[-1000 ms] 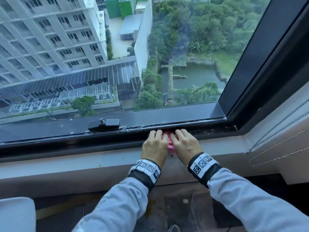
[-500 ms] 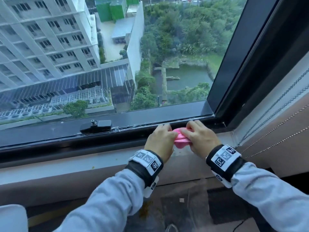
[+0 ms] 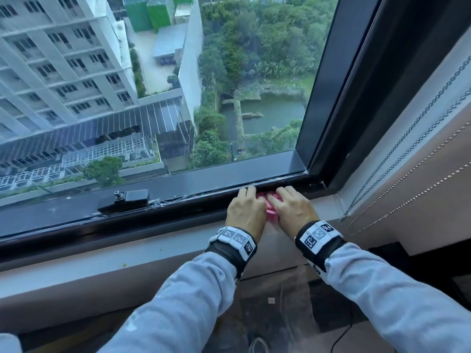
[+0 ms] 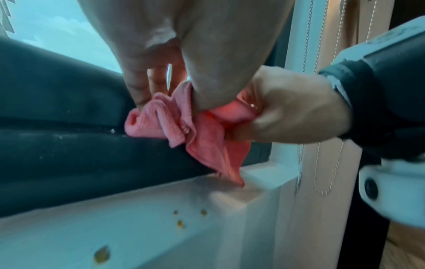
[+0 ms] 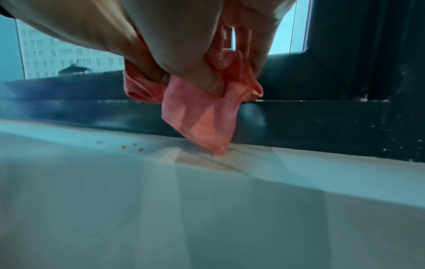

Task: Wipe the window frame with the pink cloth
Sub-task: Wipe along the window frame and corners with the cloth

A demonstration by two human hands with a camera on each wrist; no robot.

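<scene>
The pink cloth is bunched on the dark bottom rail of the window frame, close to its right corner. My left hand and right hand lie side by side over it, fingers reaching onto the rail. In the left wrist view my left hand pinches the pink cloth between thumb and fingers, while the right hand grips its other end. In the right wrist view my right hand holds the pink cloth; a corner hangs over the frame down to the sill.
A black latch handle sits on the rail to the left. Bead chains of a blind hang at the right, past the upright frame member. The pale sill below carries small yellow crumbs.
Both hands have slid the cloth to the right along the bottom rail, nearer the right corner. Half a second ago the cloth bulged between them; now it is tucked under the fingers.
</scene>
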